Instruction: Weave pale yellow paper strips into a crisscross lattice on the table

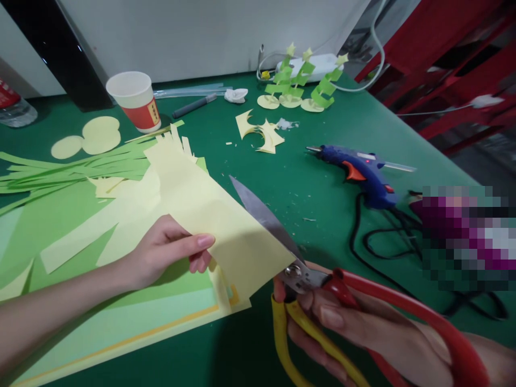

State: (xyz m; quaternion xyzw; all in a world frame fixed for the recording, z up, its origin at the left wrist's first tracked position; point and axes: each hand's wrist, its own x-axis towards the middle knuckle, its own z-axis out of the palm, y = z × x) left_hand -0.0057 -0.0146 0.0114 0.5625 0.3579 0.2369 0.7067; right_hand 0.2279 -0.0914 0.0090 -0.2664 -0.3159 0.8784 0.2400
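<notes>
My left hand [169, 250] pinches a sheet of pale yellow paper [237, 231] between thumb and fingers, over a stack of coloured paper [161, 314]. At its far end the sheet is slit into narrow strips. My right hand [342, 322] grips a pair of scissors [293, 271] with one red and one yellow handle. The sheet's right corner sits at the scissors' pivot, between the blades. One blade [262, 207] shows beyond the paper's edge; the other is hidden beneath it.
Behind lie green paper strips [80, 172], cut yellow circles [100, 134], a paper cup [137, 102], a pen [194, 106] and paper scraps [266, 134]. Small paper tree shapes [296, 80] stand near a white power strip [322, 64]. A blue glue gun [363, 172] with a black cord lies at the right.
</notes>
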